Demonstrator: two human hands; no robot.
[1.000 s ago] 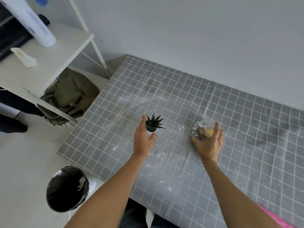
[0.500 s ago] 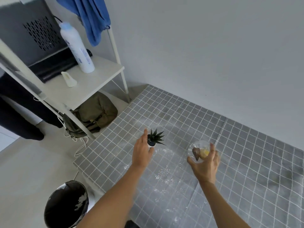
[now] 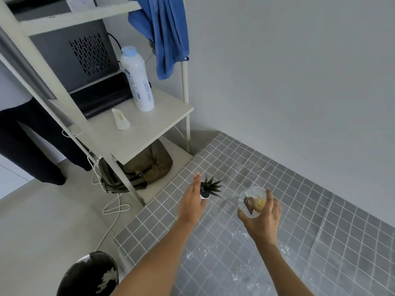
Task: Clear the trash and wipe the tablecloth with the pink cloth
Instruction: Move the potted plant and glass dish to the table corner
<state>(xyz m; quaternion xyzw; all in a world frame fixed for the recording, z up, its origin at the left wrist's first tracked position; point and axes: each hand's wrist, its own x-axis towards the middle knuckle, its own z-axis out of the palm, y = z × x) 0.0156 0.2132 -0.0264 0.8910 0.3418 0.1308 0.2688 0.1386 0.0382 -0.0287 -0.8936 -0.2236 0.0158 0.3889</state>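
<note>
My left hand (image 3: 191, 202) grips a small spiky green plant in a white pot (image 3: 208, 189), held above the left part of the grey checked tablecloth (image 3: 310, 210). My right hand (image 3: 264, 220) holds a clear glass bowl (image 3: 252, 199) with brown and yellow bits inside, lifted off the cloth. White crumbs (image 3: 239, 263) lie scattered on the tablecloth below my arms. The pink cloth is not in view.
A bin with a black liner (image 3: 89, 276) stands on the floor at the lower left. A white shelf unit (image 3: 136, 133) left of the table carries a white bottle (image 3: 137, 80) and a small white object (image 3: 120, 119); a blue towel (image 3: 164, 33) hangs from it. A person's dark legs (image 3: 32, 144) stand at far left. An olive bag (image 3: 147, 165) lies under the shelf.
Both hands have lifted the plant and the glass bowl off the tablecloth and carried them left. The view has tilted up toward the shelf unit.
</note>
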